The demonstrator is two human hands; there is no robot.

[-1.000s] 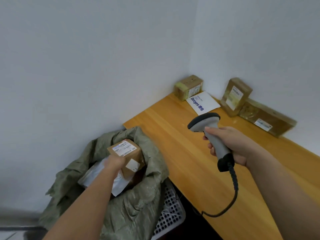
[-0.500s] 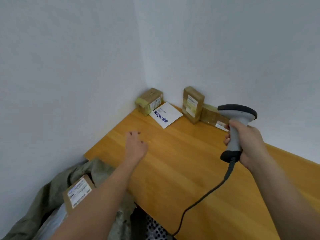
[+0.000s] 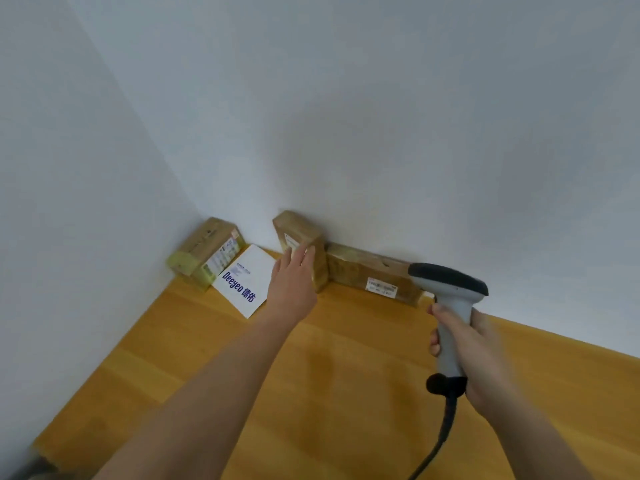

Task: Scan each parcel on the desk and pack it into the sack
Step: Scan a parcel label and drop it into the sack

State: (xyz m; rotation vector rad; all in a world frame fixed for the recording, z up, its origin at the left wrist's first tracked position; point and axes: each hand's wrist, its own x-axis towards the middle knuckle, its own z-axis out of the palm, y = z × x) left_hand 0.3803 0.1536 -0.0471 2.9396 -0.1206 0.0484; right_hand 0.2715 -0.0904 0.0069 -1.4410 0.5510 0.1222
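Several parcels stand along the far wall of the wooden desk (image 3: 332,375). An upright brown box (image 3: 301,233) leans against the wall, and my left hand (image 3: 291,285) reaches its labelled front with straight fingers touching it. To its right lies a long flat brown box (image 3: 370,275). In the corner sits a small taped box (image 3: 204,254), with a white Deeyeo envelope (image 3: 242,282) flat beside it. My right hand (image 3: 474,348) grips a grey barcode scanner (image 3: 450,306), head pointing left, its black cable (image 3: 440,438) trailing down. The sack is out of view.
White walls meet at the far left corner behind the parcels. The desk's left edge (image 3: 104,368) runs diagonally toward the bottom left. A bit of grey-green material (image 3: 34,469) shows at the bottom left corner.
The view has swung up and right, and the sack has dropped out of sight. My left hand has travelled from mid-desk to the upright brown box. The scanner stays in my right hand.
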